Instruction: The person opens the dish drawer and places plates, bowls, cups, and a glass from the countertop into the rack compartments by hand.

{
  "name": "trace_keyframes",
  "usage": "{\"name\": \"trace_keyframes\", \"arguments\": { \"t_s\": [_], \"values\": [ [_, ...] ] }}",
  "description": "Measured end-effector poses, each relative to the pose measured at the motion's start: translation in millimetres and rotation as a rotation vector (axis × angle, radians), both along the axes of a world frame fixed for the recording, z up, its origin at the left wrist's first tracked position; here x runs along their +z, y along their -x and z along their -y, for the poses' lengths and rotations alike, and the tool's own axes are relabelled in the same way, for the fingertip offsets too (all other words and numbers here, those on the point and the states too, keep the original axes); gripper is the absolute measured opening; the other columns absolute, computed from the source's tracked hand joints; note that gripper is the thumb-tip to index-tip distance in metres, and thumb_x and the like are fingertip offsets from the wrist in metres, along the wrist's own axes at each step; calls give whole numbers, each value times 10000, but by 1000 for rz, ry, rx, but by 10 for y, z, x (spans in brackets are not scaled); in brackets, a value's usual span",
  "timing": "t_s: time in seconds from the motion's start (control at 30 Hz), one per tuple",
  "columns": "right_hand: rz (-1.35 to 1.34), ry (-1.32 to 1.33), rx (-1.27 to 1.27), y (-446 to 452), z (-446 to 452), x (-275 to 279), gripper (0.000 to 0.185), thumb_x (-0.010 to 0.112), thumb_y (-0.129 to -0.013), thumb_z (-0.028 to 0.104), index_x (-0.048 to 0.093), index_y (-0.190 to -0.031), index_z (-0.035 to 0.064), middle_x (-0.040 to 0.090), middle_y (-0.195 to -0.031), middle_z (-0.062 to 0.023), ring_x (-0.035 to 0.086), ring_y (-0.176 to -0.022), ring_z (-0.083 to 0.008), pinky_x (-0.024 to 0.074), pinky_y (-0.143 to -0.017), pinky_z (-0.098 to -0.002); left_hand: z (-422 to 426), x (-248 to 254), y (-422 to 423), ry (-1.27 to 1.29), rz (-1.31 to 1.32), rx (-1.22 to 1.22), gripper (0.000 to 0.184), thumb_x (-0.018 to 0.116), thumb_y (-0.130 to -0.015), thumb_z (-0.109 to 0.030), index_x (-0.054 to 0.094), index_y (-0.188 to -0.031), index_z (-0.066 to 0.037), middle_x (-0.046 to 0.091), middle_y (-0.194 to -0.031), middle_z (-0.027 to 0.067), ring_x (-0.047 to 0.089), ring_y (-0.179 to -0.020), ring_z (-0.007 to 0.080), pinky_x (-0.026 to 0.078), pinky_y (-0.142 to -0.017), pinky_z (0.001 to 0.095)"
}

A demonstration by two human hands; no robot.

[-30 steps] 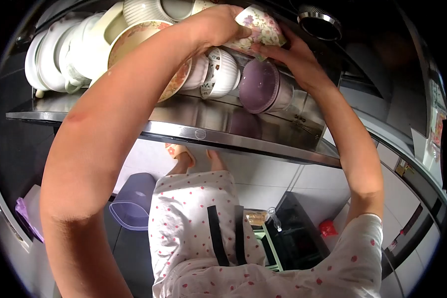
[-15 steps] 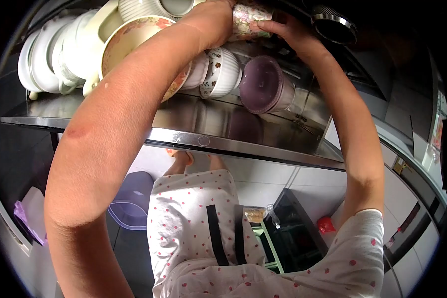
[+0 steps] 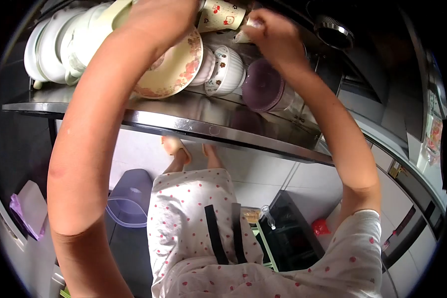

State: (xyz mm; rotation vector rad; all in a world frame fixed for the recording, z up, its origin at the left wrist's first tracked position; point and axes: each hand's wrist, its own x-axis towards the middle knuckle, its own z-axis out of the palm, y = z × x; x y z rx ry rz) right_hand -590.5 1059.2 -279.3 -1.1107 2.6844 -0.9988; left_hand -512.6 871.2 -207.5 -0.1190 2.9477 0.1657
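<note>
My left hand (image 3: 166,17) is at the top edge, above a cream floral bowl (image 3: 176,74); its fingers are out of sight. Just right of it is a cream cup with red cartoon prints (image 3: 222,16); whether the hand touches it is unclear. My right hand (image 3: 278,39) is blurred, its fingers curled around a pale printed piece (image 3: 241,37) that I cannot make out fully. Below that hand a purple cup (image 3: 263,85) lies tipped on the metal shelf. A white ribbed bowl with brown flowers (image 3: 225,72) stands on its side beside it.
White plates (image 3: 49,47) stand on edge at the shelf's left. The steel shelf edge (image 3: 184,124) runs across in front of me. A dark round knob-like part (image 3: 334,32) is at upper right. Below, a purple bin (image 3: 129,198) stands on the floor.
The floral cup seen between my hands is no longer clearly visible, and a cartoon-print cup shows there. My left hand moved left, and my right hand lowered slightly with fingers curled.
</note>
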Motion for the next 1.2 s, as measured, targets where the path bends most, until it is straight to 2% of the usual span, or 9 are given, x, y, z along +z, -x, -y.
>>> {"name": "trace_keyframes", "arguments": {
  "t_s": [0.17, 0.27, 0.4, 0.63, 0.7, 0.8, 0.93, 1.1, 1.2],
  "values": [
    [836, -144, 17, -450, 512, 212, 495, 591, -780, 272, 460, -1161, -16, 592, -693, -85, 562, -544, -139, 444, -474, -257, 362, -302, -144, 78, -161, 35, 123, 553, -682, -113, 645, -735, -51, 600, -707, 183, 585, -696, 323, 467, -652, 392],
    [1003, 0, 134, -492, 652, 228, 460, 570, -775, 181, 428, -1137, -66, 593, -639, -125, 567, -476, -147, 459, -446, -265, 472, -367, -189, -3, -213, 41, 122, 567, -677, -121, 648, -743, -57, 596, -698, 176, 580, -687, 321, 461, -646, 398],
    [864, 10, 101, -637, 733, 378, 381, 556, -782, 159, 480, -1102, -33, 578, -595, -90, 550, -452, -119, 450, -424, -269, 501, -309, -220, 35, -324, -78, 129, 591, -648, -125, 650, -745, -64, 582, -693, 166, 566, -686, 318, 453, -639, 395],
    [413, 182, 128, -716, 696, 147, 294, 503, -734, 128, 531, -992, -10, 571, -667, -186, 552, -618, -338, 459, -584, -372, 476, 8, -304, 117, -361, -188, 113, 569, -678, -89, 637, -762, -56, 581, -697, 157, 565, -677, 312, 452, -627, 385],
    [467, 160, 129, -723, 642, 320, 293, 489, -719, 120, 538, -985, 8, 571, -690, -194, 545, -629, -349, 449, -588, -382, 499, 73, -338, -22, -211, -146, 158, 515, -855, -145, 597, -945, -45, 633, -894, 76, 588, -825, 113, 452, -693, 289],
    [497, 147, 125, -695, 541, 480, 289, 489, -720, 128, 543, -987, 30, 577, -688, -173, 550, -602, -320, 436, -564, -381, 411, 159, -370, -69, -182, -48, 155, 494, -865, -145, 594, -915, -38, 625, -841, 88, 588, -760, 94, 451, -628, 283],
    [581, 106, 97, -617, 317, 551, 338, 538, -759, 202, 541, -1050, 30, 586, -653, -101, 572, -585, -219, 438, -558, -333, 270, 342, -365, -319, -329, -27, 97, 550, -706, -47, 617, -773, -28, 589, -706, 167, 582, -674, 293, 456, -617, 352],
    [1038, 386, 308, -694, 44, 319, 857, 651, -734, 411, 193, -1330, -2, 389, -1248, -185, 432, -1110, -228, 418, -861, -321, 153, 383, -398, -365, -388, 85, 110, 546, -713, -19, 603, -807, -13, 595, -723, 175, 601, -679, 259, 458, -611, 313],
    [1274, 507, 369, -729, -8, 506, 881, 692, -712, 357, 172, -1334, 12, 377, -1265, -159, 420, -1126, -222, 384, -906, -329, 221, 369, -383, -567, -280, 190, 133, 523, -745, -41, 608, -839, -1, 605, -762, 182, 598, -710, 277, 459, -642, 317]
  ]
}}
